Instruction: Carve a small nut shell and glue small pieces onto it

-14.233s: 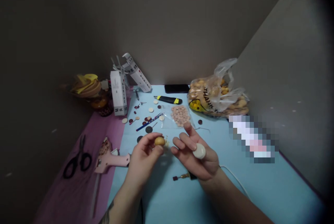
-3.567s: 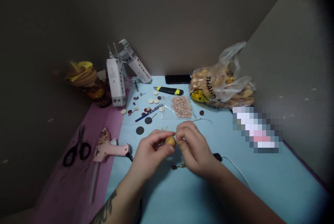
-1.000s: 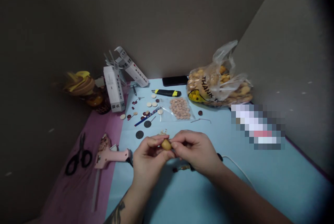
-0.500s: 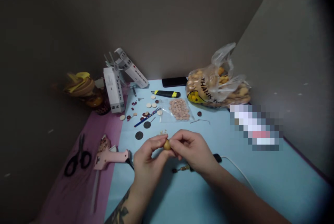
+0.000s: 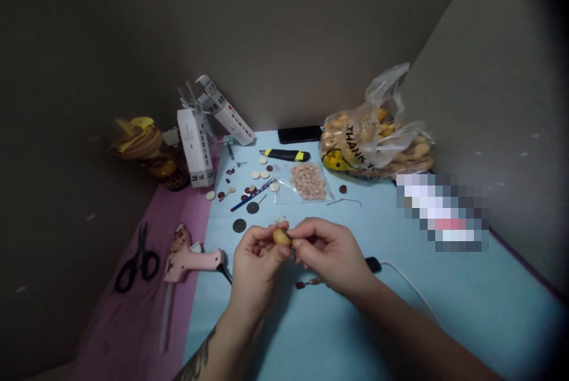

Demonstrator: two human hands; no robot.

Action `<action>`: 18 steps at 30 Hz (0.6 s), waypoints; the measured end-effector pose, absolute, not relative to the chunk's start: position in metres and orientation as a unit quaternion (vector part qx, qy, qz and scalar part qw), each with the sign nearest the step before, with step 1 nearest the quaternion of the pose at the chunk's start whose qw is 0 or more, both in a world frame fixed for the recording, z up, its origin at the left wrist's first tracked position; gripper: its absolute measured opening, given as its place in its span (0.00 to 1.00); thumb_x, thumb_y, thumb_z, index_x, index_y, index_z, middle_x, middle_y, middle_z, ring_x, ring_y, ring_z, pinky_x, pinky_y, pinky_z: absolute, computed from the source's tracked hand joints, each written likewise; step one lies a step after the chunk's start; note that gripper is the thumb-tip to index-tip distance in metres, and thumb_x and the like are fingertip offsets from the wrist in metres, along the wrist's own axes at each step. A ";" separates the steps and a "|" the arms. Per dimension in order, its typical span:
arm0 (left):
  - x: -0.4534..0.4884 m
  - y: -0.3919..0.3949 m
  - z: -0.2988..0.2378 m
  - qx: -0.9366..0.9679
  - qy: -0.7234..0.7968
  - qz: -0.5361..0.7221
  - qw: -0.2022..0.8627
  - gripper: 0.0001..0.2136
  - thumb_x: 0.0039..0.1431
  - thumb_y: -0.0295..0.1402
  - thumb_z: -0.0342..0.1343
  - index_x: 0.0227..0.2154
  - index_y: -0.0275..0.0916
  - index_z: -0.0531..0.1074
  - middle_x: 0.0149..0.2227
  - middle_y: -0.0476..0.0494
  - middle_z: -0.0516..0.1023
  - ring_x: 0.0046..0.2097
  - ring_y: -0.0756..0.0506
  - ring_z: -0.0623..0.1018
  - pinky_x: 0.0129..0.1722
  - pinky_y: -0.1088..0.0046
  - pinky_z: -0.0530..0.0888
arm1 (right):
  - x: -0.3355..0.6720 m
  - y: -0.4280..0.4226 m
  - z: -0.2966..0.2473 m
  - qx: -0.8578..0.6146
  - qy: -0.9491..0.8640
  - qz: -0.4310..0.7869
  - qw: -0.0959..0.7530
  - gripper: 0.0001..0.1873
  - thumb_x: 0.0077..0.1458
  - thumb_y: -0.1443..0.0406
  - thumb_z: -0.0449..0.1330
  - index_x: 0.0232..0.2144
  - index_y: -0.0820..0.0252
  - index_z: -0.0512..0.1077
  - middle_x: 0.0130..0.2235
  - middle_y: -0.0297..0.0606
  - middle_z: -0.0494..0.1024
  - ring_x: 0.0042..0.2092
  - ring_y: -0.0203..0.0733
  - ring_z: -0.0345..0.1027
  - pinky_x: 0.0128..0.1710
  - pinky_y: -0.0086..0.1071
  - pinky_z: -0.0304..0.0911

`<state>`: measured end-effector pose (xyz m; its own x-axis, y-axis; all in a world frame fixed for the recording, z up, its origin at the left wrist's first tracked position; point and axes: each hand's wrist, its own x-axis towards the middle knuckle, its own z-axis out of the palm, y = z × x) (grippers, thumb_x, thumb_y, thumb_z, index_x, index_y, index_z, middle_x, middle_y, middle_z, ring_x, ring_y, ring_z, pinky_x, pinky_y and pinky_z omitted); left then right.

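My left hand (image 5: 258, 256) grips a small, rounded, yellow-brown nut-like piece (image 5: 281, 237) between thumb and fingers. At its right end, the thumb and forefinger of my right hand (image 5: 331, 253) are pinched together and touch it. Whether a smaller bit sits in that pinch is hidden. Pale crumbs (image 5: 279, 220) lie just beyond the fingertips. Partly covered by my right hand is a slim rotary tool with a brass-coloured chuck (image 5: 315, 281) and a dark red tip; a white cable (image 5: 413, 289) runs from its black rear end.
Left: pink glue gun (image 5: 195, 259), black scissors (image 5: 140, 262), white boxes (image 5: 194, 150). Beyond the hands: black discs (image 5: 239, 226), a blue pencil (image 5: 251, 195), a bag of pinkish beads (image 5: 309, 181), a utility knife (image 5: 284, 155), a phone (image 5: 300, 134). Back right: a plastic bag of yellow-brown pieces (image 5: 355, 138).
The yellow-brown piece has been turned in my left fingers and now shows a longer side. Both hands stay together around it. The whole view has shifted slightly.
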<state>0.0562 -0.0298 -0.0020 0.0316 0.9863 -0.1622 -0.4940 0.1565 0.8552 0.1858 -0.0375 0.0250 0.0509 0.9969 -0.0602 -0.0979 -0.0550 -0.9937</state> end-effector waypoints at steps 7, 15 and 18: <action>0.054 -0.031 0.010 0.431 0.423 0.597 0.529 0.12 0.35 0.24 0.70 0.26 0.39 0.75 0.34 0.45 0.84 0.40 0.43 0.82 0.39 0.68 0.79 | 0.188 -0.037 0.026 -0.467 -0.420 0.586 0.512 0.06 0.45 0.63 0.63 0.23 0.60 0.72 0.18 0.28 0.71 0.19 0.29 0.61 0.19 0.24 0.59; 0.056 -0.033 0.008 0.382 0.421 0.591 0.572 0.12 0.35 0.22 0.70 0.25 0.38 0.75 0.33 0.46 0.84 0.38 0.46 0.83 0.37 0.75 0.78 | 0.185 -0.037 0.024 -0.485 -0.418 0.581 0.503 0.05 0.44 0.65 0.61 0.20 0.59 0.69 0.17 0.27 0.70 0.17 0.28 0.60 0.17 0.23 0.58; 0.055 -0.032 0.003 0.334 0.405 0.585 0.619 0.13 0.35 0.25 0.72 0.25 0.38 0.75 0.35 0.46 0.84 0.38 0.47 0.82 0.36 0.76 0.77 | 0.184 -0.038 0.024 -0.492 -0.411 0.574 0.510 0.02 0.42 0.67 0.61 0.22 0.59 0.71 0.18 0.27 0.71 0.18 0.30 0.63 0.17 0.24 0.61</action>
